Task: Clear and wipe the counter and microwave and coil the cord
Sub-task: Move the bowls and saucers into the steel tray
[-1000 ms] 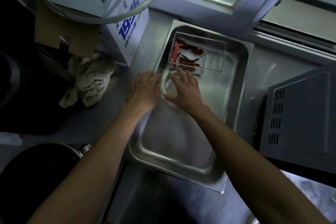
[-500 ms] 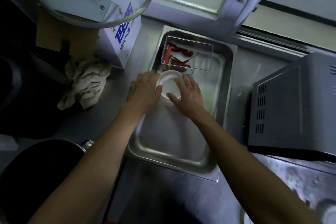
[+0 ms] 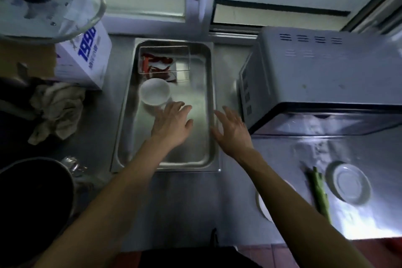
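Head view. Dim kitchen; stainless steel counter [image 3: 189, 202] below a window sill, viewed from above.

Steel tray [image 3: 210, 102] at centre of counter. Inside, at far end: clear plastic box [image 3: 185, 65] with red chillies [image 3: 156, 61]. Just in front of it: small white bowl [image 3: 154, 91], upright, touching or nearly touching the box.

Microwave [image 3: 326, 78] to right of tray, close beside it, vents toward tray. No cord in view.

Crumpled cloth [image 3: 56, 113] at left, well apart from tray, beside a white carton [image 3: 87, 59] with blue print. Glass lid [image 3: 65, 6] above the carton. Dark pot [image 3: 32, 191] at near left.

On right counter: white saucer [image 3: 348, 184], green vegetable stalk [image 3: 318, 191] just beside it, second white dish [image 3: 262, 204] partly hidden by right forearm.

Left hand [image 3: 171, 124]: over the tray, fingers straight and spread, holding nothing, fingertips just beside the bowl.

Right hand [image 3: 232, 129]: over right rim of tray, fingers relaxed and apart, holding nothing.

Handling, judged:
- Bowl and saucer: likely ceramic, light, rigid, breakable, smooth. Take by rim, thumb inside, or cup from below.
- Tray: stiff, light when near empty, slick. Grip both long rims; contents free to slide.
- Cloth: soft, limp. Bunch in one hand for wiping.
- Stalk: light, pinch mid-length.
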A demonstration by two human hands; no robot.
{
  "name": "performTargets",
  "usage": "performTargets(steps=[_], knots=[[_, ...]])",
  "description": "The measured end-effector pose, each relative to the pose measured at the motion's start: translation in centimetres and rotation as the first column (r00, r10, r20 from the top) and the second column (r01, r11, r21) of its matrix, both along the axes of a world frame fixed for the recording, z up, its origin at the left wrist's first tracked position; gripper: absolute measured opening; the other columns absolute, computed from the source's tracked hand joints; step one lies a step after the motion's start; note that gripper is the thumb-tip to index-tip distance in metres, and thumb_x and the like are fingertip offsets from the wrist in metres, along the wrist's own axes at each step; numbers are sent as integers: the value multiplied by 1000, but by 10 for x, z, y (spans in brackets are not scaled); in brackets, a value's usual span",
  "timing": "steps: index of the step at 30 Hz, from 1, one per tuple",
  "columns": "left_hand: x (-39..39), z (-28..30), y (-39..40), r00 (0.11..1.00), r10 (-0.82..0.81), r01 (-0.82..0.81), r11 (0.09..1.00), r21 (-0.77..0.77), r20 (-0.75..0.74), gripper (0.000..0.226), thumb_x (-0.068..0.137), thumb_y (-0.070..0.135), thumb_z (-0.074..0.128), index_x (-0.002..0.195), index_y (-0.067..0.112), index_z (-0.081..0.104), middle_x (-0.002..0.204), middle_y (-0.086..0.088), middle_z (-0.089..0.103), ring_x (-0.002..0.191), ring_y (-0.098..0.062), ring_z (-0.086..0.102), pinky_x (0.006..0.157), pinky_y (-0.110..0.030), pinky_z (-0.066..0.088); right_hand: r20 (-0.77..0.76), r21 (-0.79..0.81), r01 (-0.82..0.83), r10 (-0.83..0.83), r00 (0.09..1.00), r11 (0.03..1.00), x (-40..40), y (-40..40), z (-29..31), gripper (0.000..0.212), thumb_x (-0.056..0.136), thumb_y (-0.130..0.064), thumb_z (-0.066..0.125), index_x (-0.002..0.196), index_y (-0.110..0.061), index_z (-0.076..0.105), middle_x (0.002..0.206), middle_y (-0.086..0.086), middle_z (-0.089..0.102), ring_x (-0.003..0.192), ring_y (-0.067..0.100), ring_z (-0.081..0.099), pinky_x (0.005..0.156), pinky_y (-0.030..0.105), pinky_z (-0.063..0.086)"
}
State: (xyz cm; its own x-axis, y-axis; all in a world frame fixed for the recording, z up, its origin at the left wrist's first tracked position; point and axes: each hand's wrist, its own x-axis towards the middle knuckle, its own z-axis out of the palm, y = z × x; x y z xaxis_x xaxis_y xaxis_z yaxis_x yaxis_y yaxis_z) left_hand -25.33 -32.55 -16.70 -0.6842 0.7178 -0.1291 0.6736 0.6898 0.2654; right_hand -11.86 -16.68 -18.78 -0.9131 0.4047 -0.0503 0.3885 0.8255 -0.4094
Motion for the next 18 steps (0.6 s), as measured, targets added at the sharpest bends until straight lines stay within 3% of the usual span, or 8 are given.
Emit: performTargets(steps=[9, 18], knots=[[152, -4, 63, 978, -210, 210, 978, -10, 2, 46, 92, 36, 55, 135, 20, 55, 136, 0, 55, 125, -26, 49, 91, -45, 49, -15, -65, 190, -192, 981, 980, 177, 36, -8, 56, 90, -34, 64, 142, -16, 51, 152, 16, 43, 137, 37, 41, 103, 50, 44], [285, -21, 115, 941, -338, 339, 940, -43, 24, 53, 97, 37, 52, 147, 22, 43, 152, 1, 41, 136, -24, 41, 102, -45, 43, 22, -45, 311, -310, 950, 949, 320, 63, -23, 58, 92, -36, 63, 144, -18, 47, 152, 14, 44, 139, 35, 40, 113, 48, 36]])
